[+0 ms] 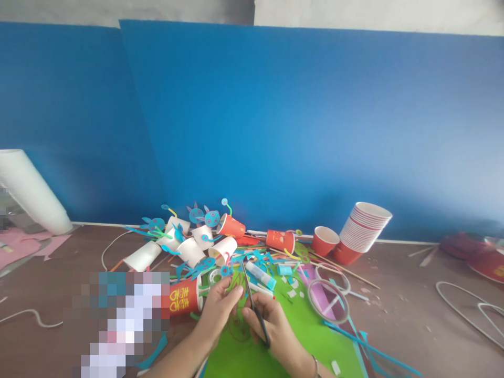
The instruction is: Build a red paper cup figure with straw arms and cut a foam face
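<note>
My left hand (221, 307) pinches a piece of green paper (238, 326) with a figure drawn on it in dark lines. In my right hand (271, 321) is a pair of scissors (256, 310), its dark handles in my fingers and its blades pointing up and away beside the paper. How far apart the blades are, I cannot tell. Under both hands lies a large green sheet (307, 344) with white scraps on it. A glue stick (260, 275) rests just beyond the scissors. Left of my left hand, a red paper cup (184, 297) lies on its side.
Behind my hands lie several white paper cups (191, 253) with blue paper animal heads (211, 218). A cup stack (362, 231) leans at right near the blue panel (252, 121). Tape rolls (328, 320) and a blue strip (370, 346) lie rightward; a pixelated patch covers the left.
</note>
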### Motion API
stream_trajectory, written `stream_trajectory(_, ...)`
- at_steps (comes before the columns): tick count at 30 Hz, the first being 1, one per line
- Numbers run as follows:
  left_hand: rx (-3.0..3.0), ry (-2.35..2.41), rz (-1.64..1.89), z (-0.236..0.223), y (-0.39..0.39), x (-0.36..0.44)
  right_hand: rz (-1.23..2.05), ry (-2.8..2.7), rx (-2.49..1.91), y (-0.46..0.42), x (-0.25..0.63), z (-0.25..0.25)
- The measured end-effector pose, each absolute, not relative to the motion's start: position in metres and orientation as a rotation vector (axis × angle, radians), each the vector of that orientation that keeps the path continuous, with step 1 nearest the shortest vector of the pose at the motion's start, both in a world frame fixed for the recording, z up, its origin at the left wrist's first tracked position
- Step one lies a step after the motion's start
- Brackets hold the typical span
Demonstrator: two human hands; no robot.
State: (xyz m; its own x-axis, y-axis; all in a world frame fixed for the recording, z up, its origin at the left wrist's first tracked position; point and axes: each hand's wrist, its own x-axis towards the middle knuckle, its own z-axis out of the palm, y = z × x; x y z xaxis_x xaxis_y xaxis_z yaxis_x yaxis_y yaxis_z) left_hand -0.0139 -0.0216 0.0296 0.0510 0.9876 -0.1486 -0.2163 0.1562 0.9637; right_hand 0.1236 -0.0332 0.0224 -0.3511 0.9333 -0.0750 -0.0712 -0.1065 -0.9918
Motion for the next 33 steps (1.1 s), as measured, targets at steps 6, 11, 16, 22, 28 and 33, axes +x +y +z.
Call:
stream_trajectory(6, 0.917, 1.114, 1.187, 0.0281, -0.0231, -0.0137, 1.591, -1.356, -1.04, -0.0322, 0.124, 0.0229)
stream_trajectory(11, 0.919, 1.139, 1.19, 0.0275, -0.0226, -0.0146, 1.582, -1.345, -1.062, -0.032, 0.1242, 0.0216)
stream_trajectory(16, 0.929, 1.133, 1.195, 0.0263, -0.0219, -0.0142, 1.592, -1.354, -1.053, -0.0319, 0.1239, 0.0208)
stream_trajectory(22, 0.963, 1.074, 1.157, 0.0304, -0.0223, -0.0149, 1.597, -1.344, -0.992, -0.0323, 0.1239, 0.0213)
stream_trajectory(28, 0.976, 1.075, 1.141, 0.0275, -0.0212, -0.0159, 1.594, -1.346, -1.014, -0.0309, 0.1257, 0.0201)
stream_trajectory(33, 0.957, 1.121, 1.174, 0.025, -0.0211, -0.0157, 1.587, -1.35, -1.025, -0.0305, 0.1261, 0.0203)
